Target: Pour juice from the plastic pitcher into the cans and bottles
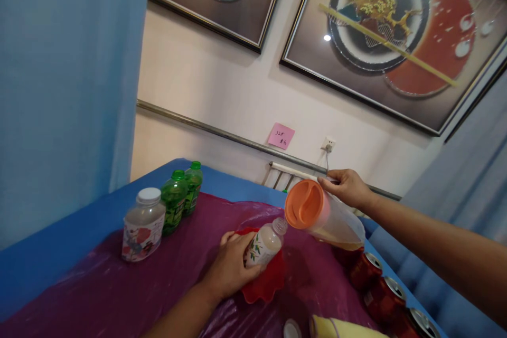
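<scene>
My left hand (pixel 235 264) is wrapped round a small clear bottle (pixel 266 245) with a leafy label and pale liquid inside. The bottle is uncapped and tilts to the right over a red scalloped dish (pixel 266 284). My right hand (pixel 346 187) grips a translucent pitcher (pixel 336 220) with an orange lid (pixel 304 204). The pitcher is tipped to the left, its lid close to the bottle's mouth, with some cloudy liquid along its lower side. Whether liquid is flowing between them I cannot make out.
A white-capped jar (pixel 143 227) and two green bottles (pixel 174 202) stand at the left on purple plastic sheeting (pixel 174 290). Several red cans (pixel 384 298) line the right edge. A folded yellow cloth (pixel 343 328) and a white cap (pixel 292 329) lie in front.
</scene>
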`<state>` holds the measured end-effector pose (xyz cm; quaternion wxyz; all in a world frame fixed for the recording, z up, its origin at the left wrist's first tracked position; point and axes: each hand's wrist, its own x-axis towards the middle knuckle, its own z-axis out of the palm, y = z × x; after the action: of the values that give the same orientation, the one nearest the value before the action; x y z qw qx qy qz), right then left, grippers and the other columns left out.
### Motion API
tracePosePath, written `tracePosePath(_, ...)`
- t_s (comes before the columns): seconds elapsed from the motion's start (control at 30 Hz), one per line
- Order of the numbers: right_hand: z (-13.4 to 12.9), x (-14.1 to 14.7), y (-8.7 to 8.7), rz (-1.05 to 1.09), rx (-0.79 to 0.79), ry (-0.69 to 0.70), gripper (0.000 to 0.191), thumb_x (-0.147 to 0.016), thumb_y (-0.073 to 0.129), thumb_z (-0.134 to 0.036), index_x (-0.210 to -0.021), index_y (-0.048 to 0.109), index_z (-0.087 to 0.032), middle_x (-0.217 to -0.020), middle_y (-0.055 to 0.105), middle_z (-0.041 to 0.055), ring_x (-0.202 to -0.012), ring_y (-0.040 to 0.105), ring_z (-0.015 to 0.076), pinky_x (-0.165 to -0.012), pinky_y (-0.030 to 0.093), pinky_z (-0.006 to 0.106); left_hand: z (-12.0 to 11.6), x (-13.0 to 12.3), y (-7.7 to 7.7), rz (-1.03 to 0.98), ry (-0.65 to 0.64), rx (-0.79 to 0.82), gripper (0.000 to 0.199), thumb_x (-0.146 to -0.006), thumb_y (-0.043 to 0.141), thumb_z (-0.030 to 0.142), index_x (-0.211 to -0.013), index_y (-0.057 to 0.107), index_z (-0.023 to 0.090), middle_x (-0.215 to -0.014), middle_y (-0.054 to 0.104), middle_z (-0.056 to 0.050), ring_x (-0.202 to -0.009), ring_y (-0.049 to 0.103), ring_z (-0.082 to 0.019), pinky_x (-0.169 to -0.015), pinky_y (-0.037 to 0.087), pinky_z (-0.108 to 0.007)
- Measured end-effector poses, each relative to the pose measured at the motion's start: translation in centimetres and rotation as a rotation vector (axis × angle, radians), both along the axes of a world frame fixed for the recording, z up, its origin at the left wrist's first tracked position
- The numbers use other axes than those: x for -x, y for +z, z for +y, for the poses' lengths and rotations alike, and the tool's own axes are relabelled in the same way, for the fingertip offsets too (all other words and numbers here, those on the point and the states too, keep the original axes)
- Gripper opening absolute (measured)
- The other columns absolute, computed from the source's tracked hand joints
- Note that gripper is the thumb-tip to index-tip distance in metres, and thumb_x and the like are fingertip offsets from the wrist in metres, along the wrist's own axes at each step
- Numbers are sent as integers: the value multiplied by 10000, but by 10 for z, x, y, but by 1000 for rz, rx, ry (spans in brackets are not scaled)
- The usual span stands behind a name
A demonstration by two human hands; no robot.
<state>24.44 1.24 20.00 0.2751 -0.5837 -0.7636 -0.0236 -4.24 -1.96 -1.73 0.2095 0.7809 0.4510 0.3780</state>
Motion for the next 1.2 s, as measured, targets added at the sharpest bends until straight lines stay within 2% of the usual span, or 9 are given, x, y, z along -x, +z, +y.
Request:
tracePosePath(0.27, -1, 0, 0, -9, -10, -7, 491, -779, 514, -606, -536, 309, -232, -521, 256, -54, -500, 269, 93, -475, 190, 263, -2, 0, 4, 14, -9, 25, 589, -650, 778, 290, -1219, 625, 290, -1116, 733, -6, -1041, 621, -264, -1089, 267, -440)
tracePosePath(0.87, -2, -2, 1, -2, 32, -9, 498, -783, 503, -634, -543, 339, -229, -530, 262, -52, -515, 273, 98, -467, 199, 258, 1, 0, -1, 10, -12, -2, 580, -658, 779, 307, -1216, 622, 300, -1094, 732, 13, -1031, 625, -248, -1086, 267, -434)
tracePosePath(1.2, -3, 1, 1, -3, 19, 1, 491, -777, 510, -613, -537, 313, -233, -526, 253, -54, -507, 264, 93, -466, 185, 262, 0, 1, 1, 22, -10, 5, 563, -658, 775, 321, -1203, 634, 302, -1103, 735, 9, -1034, 624, -256, -1083, 279, -432)
